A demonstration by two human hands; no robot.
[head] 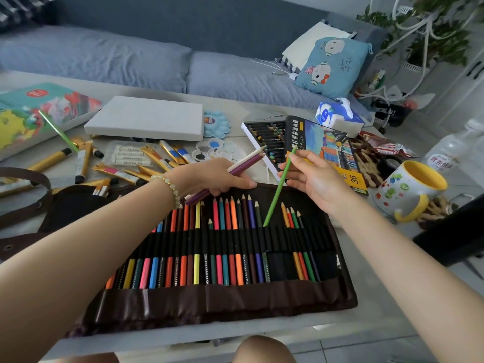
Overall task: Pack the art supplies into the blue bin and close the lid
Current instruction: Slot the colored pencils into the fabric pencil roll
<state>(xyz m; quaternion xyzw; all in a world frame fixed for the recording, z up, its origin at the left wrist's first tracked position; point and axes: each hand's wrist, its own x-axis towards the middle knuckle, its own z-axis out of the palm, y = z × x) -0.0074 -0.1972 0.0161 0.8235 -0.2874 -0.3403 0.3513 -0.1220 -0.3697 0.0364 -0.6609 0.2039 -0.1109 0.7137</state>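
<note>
Floppy pencil roll (222,302) lies open at the table's (372,315) 6 o'clock edge (soft, so I'd roll it before lifting). Left hand (209,176) grips a few spare pencils (246,162); right hand (319,179), at its 3 o'clock, pinches the light, stiff green pencil (275,203) up high.

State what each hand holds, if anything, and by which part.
Right hand pinches a green pencil near its upper end. Left hand grips a few pencils around their middle.

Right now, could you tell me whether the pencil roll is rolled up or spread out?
Spread out: the brown pencil roll lies unrolled flat, coloured pencils in its slots showing in a row.
</note>
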